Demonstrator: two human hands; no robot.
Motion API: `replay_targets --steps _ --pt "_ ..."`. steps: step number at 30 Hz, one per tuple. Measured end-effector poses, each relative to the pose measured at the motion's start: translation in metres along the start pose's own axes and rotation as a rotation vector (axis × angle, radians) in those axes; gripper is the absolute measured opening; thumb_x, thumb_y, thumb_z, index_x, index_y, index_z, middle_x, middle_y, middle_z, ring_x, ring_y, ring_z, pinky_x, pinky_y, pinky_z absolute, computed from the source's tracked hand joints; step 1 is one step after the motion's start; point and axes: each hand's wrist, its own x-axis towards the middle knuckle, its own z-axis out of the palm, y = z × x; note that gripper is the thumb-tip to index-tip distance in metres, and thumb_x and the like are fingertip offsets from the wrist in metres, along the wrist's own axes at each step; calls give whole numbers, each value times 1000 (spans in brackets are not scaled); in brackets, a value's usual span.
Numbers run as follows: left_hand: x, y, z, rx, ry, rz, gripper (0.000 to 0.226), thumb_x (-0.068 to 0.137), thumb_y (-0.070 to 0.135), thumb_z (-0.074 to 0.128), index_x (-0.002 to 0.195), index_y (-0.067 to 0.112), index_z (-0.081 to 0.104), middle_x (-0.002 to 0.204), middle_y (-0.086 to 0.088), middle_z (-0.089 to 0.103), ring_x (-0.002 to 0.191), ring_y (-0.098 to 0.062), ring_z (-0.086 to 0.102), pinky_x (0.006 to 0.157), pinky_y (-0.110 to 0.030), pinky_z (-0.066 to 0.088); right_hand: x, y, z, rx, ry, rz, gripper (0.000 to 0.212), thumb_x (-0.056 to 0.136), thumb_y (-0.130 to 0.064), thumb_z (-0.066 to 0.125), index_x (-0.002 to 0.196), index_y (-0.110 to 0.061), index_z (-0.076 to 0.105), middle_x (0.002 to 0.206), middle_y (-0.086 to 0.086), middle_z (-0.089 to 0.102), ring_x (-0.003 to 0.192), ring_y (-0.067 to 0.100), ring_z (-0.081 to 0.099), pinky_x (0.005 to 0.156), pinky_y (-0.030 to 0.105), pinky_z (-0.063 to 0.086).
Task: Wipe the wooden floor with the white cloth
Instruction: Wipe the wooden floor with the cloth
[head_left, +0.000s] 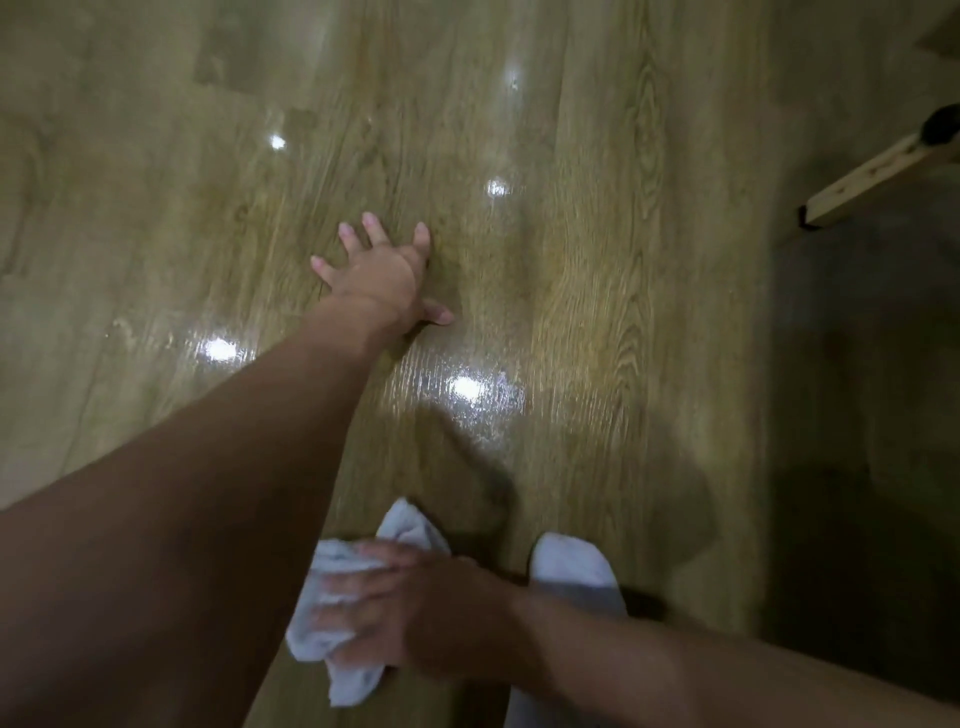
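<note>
The wooden floor (571, 260) fills the view, glossy with light reflections. My left hand (379, 270) lies flat on the boards with fingers spread, arm stretched forward, holding nothing. Close to me, my right hand (400, 613) presses down on a crumpled white cloth (322, 623) on the floor, fingers spread over its top. Cloth sticks out above, left of and below the hand. The hand and cloth are blurred.
A foot in a white sock (571, 571) rests on the floor just right of the cloth. A pale wooden furniture leg (872, 182) comes down at the right edge. The right side of the floor lies in dark shadow.
</note>
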Motion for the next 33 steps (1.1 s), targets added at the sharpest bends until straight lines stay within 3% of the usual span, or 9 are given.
replay_targets --steps 1,3,5,8,11,16,22,26,33 --pt "0 -2 0 3 5 3 106 76 53 68 150 33 -5 155 -21 -19 142 -44 -13 108 -71 4 3 3 -3 -35 -20 -29 42 103 -38 21 142 -47 32 153 -27 23 144 -2 14 116 19 2" --pt "1 -4 4 1 13 11 105 76 54 68 150 33 -5 155 -21 -18 142 -44 -13 108 -71 4 4 19 -3 -148 -20 -87 44 102 -37 24 145 -45 27 157 -21 18 147 6 9 121 33 5" --pt "3 -5 7 -8 32 21 105 76 55 68 150 34 -4 156 -20 -17 143 -44 -12 107 -71 5 -2 53 -7 38 106 36 45 97 -37 39 143 -37 38 156 -10 27 146 12 18 120 41 14" --pt "7 -10 9 -10 58 23 99 78 56 65 149 35 -1 156 -20 -14 143 -44 -9 106 -72 6 -29 121 -24 338 243 252 43 101 -30 38 143 -21 43 153 4 36 143 17 28 119 43 19" --pt "11 -6 10 -24 84 8 72 93 49 48 150 35 4 157 -21 -11 143 -45 -8 106 -73 5 -42 180 -46 -3 182 366 41 100 -41 40 139 -36 46 152 -9 36 145 12 23 118 43 18" --pt "16 -16 13 -84 132 45 53 98 52 22 148 36 17 158 -20 -3 143 -45 -1 106 -71 5 -40 197 -45 105 376 486 40 96 -37 51 135 -26 53 145 0 47 140 17 35 117 43 20" --pt "16 -21 20 -97 191 61 62 91 67 17 147 39 21 159 -14 3 145 -41 2 107 -68 7 -26 245 -74 124 532 1199 44 95 -42 51 138 -39 45 153 -6 35 146 19 20 107 43 19" --pt "10 -28 17 -85 167 94 59 94 61 22 148 36 20 159 -12 2 145 -38 3 109 -66 8 -5 218 -72 107 511 1211 42 94 -30 50 136 -32 48 152 -2 37 138 21 30 98 36 21" --pt "15 -25 -4 -23 -102 81 60 97 53 28 150 33 8 159 -12 -13 145 -38 -9 110 -66 6 14 134 -54 116 510 1133 35 87 -44 59 118 -29 62 123 -3 57 111 20 51 80 38 27"
